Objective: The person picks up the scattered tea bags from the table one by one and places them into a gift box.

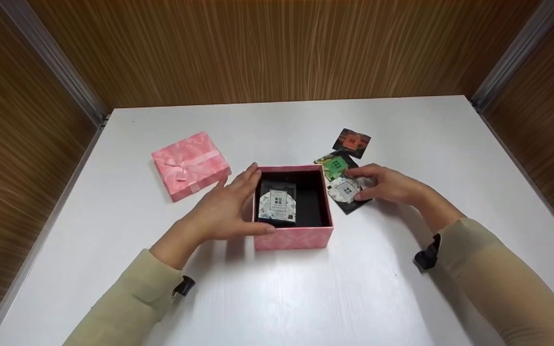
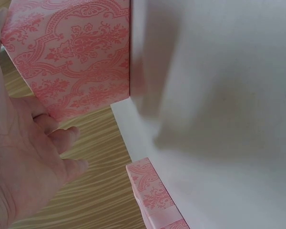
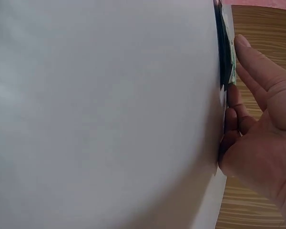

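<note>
My left hand (image 1: pixel 226 209) holds a pink patterned gift box (image 1: pixel 294 239) by its left side, thumb on the front rim and fingers at the back left corner. Inside, at the left, lies a flat black packet with a white floral label (image 1: pixel 278 204). My right hand (image 1: pixel 392 185) pinches a similar white-label packet (image 1: pixel 342 190) between bent thumb and forefinger, just right of the box. That packet partly overlaps a green-label packet (image 1: pixel 335 164). Behind these lies a red-label packet (image 1: pixel 352 141). In the left wrist view, the left ring and little fingers stand off the box wall (image 2: pixel 81 57).
The pink lid (image 1: pixel 191 166) with a ribbon bow lies behind the left hand, left of the box. A white table (image 1: pixel 286 288) carries everything. Wood-grain panels (image 1: pixel 267 53) stand along its back and both sides.
</note>
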Demonstrator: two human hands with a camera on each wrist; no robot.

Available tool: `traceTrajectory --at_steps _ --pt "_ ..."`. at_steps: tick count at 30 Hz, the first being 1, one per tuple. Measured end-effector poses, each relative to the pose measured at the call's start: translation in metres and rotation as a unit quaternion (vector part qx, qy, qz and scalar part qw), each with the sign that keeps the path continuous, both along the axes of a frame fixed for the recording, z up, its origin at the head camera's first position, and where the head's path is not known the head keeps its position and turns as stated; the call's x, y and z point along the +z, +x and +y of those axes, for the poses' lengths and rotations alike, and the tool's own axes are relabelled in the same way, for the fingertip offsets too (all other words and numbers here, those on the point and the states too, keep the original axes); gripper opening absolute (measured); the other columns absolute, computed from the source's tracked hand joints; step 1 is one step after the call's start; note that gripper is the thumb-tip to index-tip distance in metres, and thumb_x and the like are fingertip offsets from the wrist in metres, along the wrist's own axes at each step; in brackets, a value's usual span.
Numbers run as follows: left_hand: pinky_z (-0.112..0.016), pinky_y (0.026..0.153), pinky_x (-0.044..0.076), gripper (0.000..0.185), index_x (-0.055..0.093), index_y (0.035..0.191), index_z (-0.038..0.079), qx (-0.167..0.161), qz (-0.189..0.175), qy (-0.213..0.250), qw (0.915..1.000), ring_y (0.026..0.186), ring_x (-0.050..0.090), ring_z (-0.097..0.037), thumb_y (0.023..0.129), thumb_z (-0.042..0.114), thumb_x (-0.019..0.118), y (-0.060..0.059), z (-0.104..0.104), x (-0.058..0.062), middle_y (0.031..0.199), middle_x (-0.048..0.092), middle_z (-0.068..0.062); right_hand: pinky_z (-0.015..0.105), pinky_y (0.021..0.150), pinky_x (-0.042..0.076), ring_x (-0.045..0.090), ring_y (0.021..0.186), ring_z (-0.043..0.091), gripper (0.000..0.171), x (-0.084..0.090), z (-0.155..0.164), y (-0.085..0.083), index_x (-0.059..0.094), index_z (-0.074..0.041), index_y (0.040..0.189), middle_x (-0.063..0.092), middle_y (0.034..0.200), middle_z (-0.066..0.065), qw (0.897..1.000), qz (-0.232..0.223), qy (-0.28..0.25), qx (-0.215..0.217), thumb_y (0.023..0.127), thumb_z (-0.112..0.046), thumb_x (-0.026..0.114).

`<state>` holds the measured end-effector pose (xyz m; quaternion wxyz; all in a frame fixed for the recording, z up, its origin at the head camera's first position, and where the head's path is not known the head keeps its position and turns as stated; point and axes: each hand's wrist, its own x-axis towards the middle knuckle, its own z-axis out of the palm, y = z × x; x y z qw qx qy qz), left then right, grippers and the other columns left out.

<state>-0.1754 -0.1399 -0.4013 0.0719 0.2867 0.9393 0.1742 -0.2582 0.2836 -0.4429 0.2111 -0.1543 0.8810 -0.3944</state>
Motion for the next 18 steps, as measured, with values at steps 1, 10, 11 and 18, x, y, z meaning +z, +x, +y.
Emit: traceTrajectory --at_steps 1,10,11,18 --pt "-0.052 0.131 0.008 0.134 0.011 0.171 0.009 0.000 0.000 0.000 1.0000 0.162 0.013 -0.017 0.078 0.096 0.055 0.0001 0.0000 0.0002 0.178 0.004 -0.001 0.064 0.126 0.016 0.033 0.149 0.042 0.067 0.0001 -0.0010 0.0005 0.058 -0.015 0.154 0.045 0.159 0.021 1.000 0.002 0.001 0.004 0.092 -0.019 0.084" --pt "-0.052 0.131 0.007 0.133 0.011 0.171 0.010 -0.001 0.006 0.003 1.0000 0.162 0.013 -0.016 0.079 0.097 0.053 -0.0001 -0.0005 0.0019 0.178 0.004 -0.001 0.061 0.120 0.025 0.039 0.141 0.041 0.066 -0.0015 -0.0048 0.0010 0.059 -0.016 0.154 0.046 0.153 0.023 0.998 0.042 0.029 0.022 0.092 -0.017 0.084" --pt "-0.051 0.131 0.007 0.133 0.012 0.171 0.009 -0.002 0.008 0.004 1.0000 0.162 0.014 -0.016 0.079 0.096 0.053 -0.0001 -0.0006 0.0015 0.178 0.004 -0.001 0.061 0.120 0.025 0.039 0.140 0.041 0.066 -0.0018 -0.0048 0.0013 0.059 -0.017 0.153 0.046 0.153 0.023 0.999 0.042 0.028 0.022 0.092 -0.017 0.084" --pt "-0.048 0.132 0.003 0.133 0.013 0.170 0.008 -0.004 0.007 0.009 0.9999 0.162 0.011 -0.014 0.079 0.095 0.055 0.0007 -0.0008 0.0003 0.178 0.004 -0.002 0.055 0.114 0.030 0.044 0.134 0.038 0.065 -0.0046 -0.0041 0.0026 0.060 -0.018 0.153 0.051 0.148 0.022 0.998 0.046 0.026 0.024 0.093 -0.015 0.083"
